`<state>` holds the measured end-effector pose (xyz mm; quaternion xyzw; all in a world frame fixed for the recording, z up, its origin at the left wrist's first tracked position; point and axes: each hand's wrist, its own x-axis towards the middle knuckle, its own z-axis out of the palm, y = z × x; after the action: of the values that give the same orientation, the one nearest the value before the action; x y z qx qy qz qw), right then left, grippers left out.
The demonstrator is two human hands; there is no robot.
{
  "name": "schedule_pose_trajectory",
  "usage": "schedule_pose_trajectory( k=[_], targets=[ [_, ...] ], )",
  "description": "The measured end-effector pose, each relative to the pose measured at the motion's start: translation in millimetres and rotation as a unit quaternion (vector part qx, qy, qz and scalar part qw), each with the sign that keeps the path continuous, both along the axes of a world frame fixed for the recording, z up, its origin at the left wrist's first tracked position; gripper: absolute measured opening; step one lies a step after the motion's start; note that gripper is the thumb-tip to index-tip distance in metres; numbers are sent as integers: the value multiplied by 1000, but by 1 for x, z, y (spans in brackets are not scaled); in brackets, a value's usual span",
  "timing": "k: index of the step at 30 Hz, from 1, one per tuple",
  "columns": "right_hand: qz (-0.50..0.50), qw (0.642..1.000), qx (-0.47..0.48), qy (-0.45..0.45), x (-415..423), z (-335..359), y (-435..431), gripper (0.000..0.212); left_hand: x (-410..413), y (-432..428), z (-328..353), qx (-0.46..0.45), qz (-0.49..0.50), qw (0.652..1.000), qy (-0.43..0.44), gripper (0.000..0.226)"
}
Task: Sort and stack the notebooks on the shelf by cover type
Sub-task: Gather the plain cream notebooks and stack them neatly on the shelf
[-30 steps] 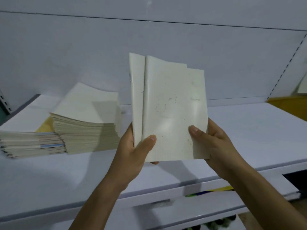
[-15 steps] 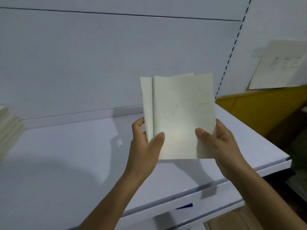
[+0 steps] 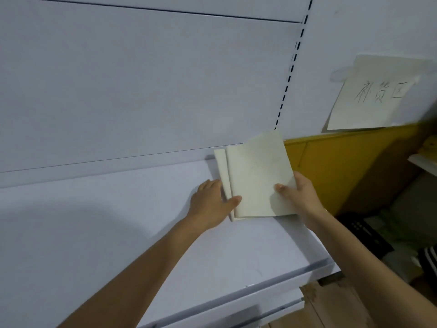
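Now | notebooks [image 3: 255, 176]: two cream ones, over white shelf [image 3: 118, 233], back right | left grip [image 3: 210, 202]: thumb pinches their left edge | right grip [image 3: 299, 192]: pinches lower right corner | room: handwritten paper sign [image 3: 373, 95] above yellow panel [image 3: 354, 166]

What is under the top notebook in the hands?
Under the top notebook, a second pale notebook: only a strip shows along its left edge, the rest is covered. The white shelf lies below; whether they touch it cannot be told.
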<state>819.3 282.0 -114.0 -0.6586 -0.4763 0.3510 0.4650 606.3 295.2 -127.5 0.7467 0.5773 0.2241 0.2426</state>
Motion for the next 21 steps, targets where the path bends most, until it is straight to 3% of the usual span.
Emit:
schedule_pose_trajectory(
  k=[2, 6, 8, 12, 21],
  targets=[
    [0, 1000, -8, -26, 4, -1, 12, 39, 7, 6, -2, 21, 12, 999, 40, 57],
    [4, 990, -21, -137, 8, -5, 36, 38, 13, 11, -12, -4, -23, 995, 93, 120],
    [14, 978, -38, -206, 9, -8, 46, 39, 14, 11, -18, 8, -42, 992, 115, 132],
    [31, 944, -7, -328, 13, -17, 55, 42, 12, 13, -26, 51, 2, 993, 107, 120],
    [17, 926, 66, -372, 19, -34, 60, 49, 11, 12, -29, 80, -35, 987, 137, 96]
  ],
)
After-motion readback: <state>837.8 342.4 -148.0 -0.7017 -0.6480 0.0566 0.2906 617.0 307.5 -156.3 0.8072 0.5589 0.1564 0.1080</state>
